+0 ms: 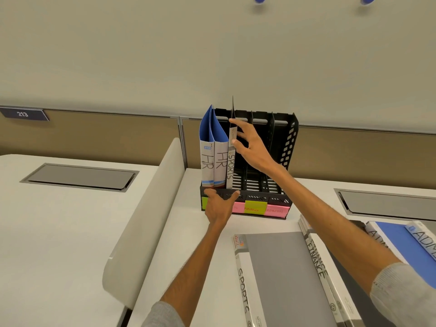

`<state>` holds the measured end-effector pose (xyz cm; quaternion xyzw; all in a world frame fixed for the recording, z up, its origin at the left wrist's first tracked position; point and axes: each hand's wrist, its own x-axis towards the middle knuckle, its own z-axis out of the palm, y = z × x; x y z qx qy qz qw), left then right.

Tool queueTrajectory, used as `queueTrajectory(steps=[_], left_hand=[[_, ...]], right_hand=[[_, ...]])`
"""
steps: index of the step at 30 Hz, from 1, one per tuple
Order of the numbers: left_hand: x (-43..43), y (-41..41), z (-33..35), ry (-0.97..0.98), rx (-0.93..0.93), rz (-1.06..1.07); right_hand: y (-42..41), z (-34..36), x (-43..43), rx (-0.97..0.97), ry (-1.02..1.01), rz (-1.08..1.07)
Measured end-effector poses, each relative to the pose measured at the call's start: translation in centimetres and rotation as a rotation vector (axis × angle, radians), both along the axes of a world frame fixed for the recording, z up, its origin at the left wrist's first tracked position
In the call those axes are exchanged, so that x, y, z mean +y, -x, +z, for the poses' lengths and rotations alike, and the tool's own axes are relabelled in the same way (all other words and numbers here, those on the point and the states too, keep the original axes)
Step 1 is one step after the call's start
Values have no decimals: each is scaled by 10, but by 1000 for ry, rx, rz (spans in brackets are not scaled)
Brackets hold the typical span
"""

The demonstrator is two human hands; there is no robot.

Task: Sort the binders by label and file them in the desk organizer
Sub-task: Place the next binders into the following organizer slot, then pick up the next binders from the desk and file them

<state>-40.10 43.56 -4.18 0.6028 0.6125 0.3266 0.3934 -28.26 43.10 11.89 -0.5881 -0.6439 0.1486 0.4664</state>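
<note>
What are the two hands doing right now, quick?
Left hand: closed, gripping the front rim of the desk organizer.
Right hand: closed, pinching the upright SPORTS binder in the organizer.

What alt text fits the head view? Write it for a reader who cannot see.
The right hand holds a SPORTS binder upright in a black desk organizer, beside two blue HR binders, while the left hand grips the organizer's front rim. A second SPORTS binder, FINANCE binders and ADMIN binders lie on the desk nearby.
</note>
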Motion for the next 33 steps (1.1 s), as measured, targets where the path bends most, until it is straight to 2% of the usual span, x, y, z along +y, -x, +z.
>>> queueTrajectory(steps=[8, 21, 26, 33], left_hand=[[-18, 29, 9, -21, 30, -82], [-73, 38, 3, 50, 99, -191], [-93, 39, -7, 106, 163, -221], [-114, 46, -23, 215, 349, -287]], right_hand=[[3, -27, -40, 159, 110, -109], [-8, -83, -110, 126, 361, -183], [-11, -114, -136, 178, 479, -241], [-7, -163, -180, 179, 638, -309]])
